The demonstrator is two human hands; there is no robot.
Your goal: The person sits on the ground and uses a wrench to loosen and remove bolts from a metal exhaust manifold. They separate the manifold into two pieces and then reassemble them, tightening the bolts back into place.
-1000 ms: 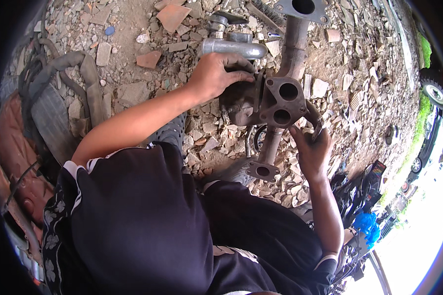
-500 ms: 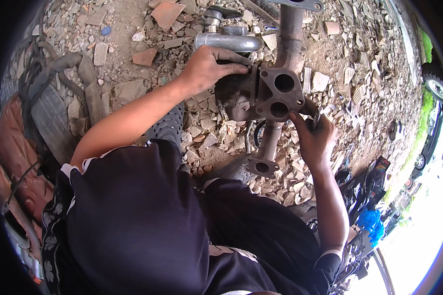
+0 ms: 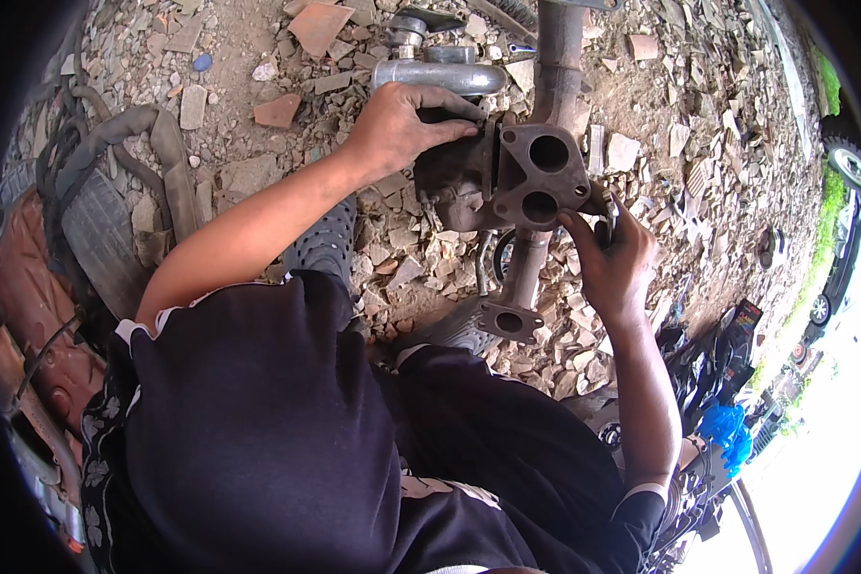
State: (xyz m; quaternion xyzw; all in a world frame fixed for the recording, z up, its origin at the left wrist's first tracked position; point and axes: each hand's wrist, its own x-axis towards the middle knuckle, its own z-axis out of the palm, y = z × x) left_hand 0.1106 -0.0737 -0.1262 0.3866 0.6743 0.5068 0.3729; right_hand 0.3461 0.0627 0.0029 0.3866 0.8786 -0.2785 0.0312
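Note:
A rusty brown exhaust manifold (image 3: 557,72) stretches from the top edge down to between my feet. Its middle flange faces up with two round ports, and a smaller flange ends its lower pipe. Against the middle's left side sits a dark cast housing (image 3: 452,187). My left hand (image 3: 402,132) is closed on the housing's upper edge, fingers near the joint with the manifold. My right hand (image 3: 620,260) grips the manifold flange, thumb by the lower port, other fingers partly hidden behind. A thin silvery piece shows at those fingers; I cannot tell what it is.
Broken stone and tile cover the ground. A silvery curved metal pipe (image 3: 440,77) lies beyond my left hand. At the left are a worn tyre (image 3: 105,239) and a grey hose (image 3: 174,158). Blue plastic (image 3: 725,435) and dark parts lie at the right; vehicles stand farther off.
The manifold's middle flange has shifted very slightly upward in the view, with my right thumb following. Both hands keep the same grips.

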